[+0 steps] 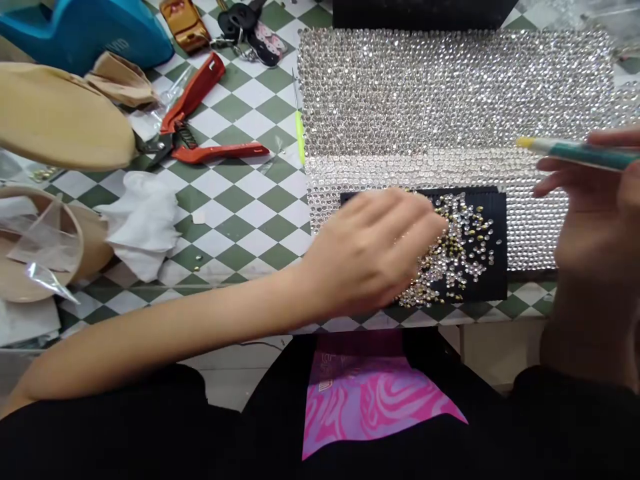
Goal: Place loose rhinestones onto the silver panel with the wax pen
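My left hand (373, 250) is over a black ridged tray (495, 283) scattered with loose silver and gold rhinestones (463, 243). Its fingers are curled and pressed together at the stones; whatever is under the fingertips is hidden. At the right edge, my right hand (595, 207) holds a teal and white pen (587, 152) between thumb and fingers, its yellow tip pointing left. Behind and under the tray lies a wide sheet (450, 93) covered in rows of clear rhinestones. The pen's tip is above this sheet, and I cannot tell whether it touches.
Red-handled cutters (193, 113), keys (243, 27) and a blue tape dispenser (95, 33) lie at the back left. A yellow-green handled pick (300, 137) is beside the sheet. Further left are a beige bin (93, 233) with plastic scraps and crumpled white tissue (143, 223). A black box (425, 12) stands behind.
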{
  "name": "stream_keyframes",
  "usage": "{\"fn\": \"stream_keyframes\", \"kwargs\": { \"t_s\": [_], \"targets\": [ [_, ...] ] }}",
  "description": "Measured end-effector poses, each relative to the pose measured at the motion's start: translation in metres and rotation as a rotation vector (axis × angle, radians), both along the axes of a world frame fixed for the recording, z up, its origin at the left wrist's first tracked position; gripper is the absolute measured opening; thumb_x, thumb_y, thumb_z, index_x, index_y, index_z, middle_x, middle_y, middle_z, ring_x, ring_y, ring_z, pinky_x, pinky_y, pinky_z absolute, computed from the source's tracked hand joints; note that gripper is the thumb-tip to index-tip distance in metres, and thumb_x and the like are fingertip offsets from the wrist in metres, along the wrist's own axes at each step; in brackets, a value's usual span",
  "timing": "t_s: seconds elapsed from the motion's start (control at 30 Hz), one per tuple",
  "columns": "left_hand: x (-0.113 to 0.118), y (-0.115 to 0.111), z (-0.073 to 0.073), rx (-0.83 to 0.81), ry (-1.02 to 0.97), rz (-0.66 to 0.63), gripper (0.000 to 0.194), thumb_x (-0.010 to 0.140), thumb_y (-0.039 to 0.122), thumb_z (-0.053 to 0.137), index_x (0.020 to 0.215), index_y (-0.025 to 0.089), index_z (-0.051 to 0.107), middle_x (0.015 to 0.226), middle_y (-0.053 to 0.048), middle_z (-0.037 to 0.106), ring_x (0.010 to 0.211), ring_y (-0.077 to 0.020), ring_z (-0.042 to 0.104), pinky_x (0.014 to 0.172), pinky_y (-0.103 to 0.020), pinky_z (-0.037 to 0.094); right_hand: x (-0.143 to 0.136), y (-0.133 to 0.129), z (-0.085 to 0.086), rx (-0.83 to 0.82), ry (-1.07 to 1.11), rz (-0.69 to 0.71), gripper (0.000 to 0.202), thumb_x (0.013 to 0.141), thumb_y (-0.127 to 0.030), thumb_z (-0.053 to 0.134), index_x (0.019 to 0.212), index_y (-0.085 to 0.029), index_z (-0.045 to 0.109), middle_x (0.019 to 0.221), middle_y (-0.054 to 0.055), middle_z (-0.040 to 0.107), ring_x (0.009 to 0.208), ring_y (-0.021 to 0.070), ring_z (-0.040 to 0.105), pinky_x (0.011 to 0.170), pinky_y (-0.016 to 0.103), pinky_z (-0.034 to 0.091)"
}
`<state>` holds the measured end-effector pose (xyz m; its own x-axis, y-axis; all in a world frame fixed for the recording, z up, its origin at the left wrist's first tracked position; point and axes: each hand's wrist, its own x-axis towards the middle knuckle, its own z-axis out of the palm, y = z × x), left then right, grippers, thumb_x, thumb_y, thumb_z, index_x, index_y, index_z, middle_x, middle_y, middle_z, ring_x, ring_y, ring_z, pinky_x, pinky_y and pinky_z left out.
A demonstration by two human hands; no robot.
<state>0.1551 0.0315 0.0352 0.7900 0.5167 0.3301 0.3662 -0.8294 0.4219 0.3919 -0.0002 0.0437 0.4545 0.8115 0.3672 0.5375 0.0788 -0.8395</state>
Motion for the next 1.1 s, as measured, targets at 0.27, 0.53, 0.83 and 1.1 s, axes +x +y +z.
{"fn": "stream_keyframes", "kwargs": {
  "t_s": [0.27,0.53,0.83,1.1],
  "targets": [
    [-0.042,0.01,-0.034,-0.059,0.038,0.182,0.049,0.088,0.015,0.048,0.137,0.017,0.047,0.139,-0.012,0.058,0.132,-0.0258,0.053,0.115,-0.045,0.039,0.008,0.019,-0.015,-0.017,0.032,0.292,0.02,0.078,-0.024,0.068,0.095,-0.014,0.073,0.083,0.004,0.068,0.067,0.017,0.069,0.051,0.03,0.051],
    [-0.056,0.002,-0.033,-0.043,0.192,0.142,0.065,0.09,0.019,0.048,0.154,0.017,0.032,0.154,-0.01,0.048,0.146,-0.026,0.04,0.125,-0.045,0.022,0.009,0.011,-0.029,0.036,-0.056,0.252,0.023,0.072,-0.024,0.072,0.094,-0.022,0.079,0.077,0.005,0.072,0.059,0.0204,0.068,0.042,0.033,0.045],
    [-0.056,0.003,-0.039,-0.044,0.194,0.134,0.069,0.09,0.019,0.048,0.156,0.018,0.028,0.153,-0.009,0.049,0.145,-0.0254,0.042,0.126,-0.045,0.021,0.017,0.004,-0.029,0.082,-0.285,0.433,0.025,0.067,-0.011,0.063,0.088,-0.02,0.074,0.072,0.0,0.069,0.062,0.0131,0.063,0.048,0.028,0.042],
    [-0.057,0.002,-0.04,-0.057,0.175,0.137,0.07,0.092,0.02,0.047,0.158,0.02,0.025,0.153,-0.009,0.049,0.144,-0.0258,0.043,0.126,-0.044,0.021,0.017,0.002,-0.025,0.047,-0.343,0.425,0.02,0.07,-0.016,0.061,0.086,-0.021,0.071,0.072,-0.001,0.068,0.064,0.0117,0.063,0.049,0.027,0.044]
  ]
}}
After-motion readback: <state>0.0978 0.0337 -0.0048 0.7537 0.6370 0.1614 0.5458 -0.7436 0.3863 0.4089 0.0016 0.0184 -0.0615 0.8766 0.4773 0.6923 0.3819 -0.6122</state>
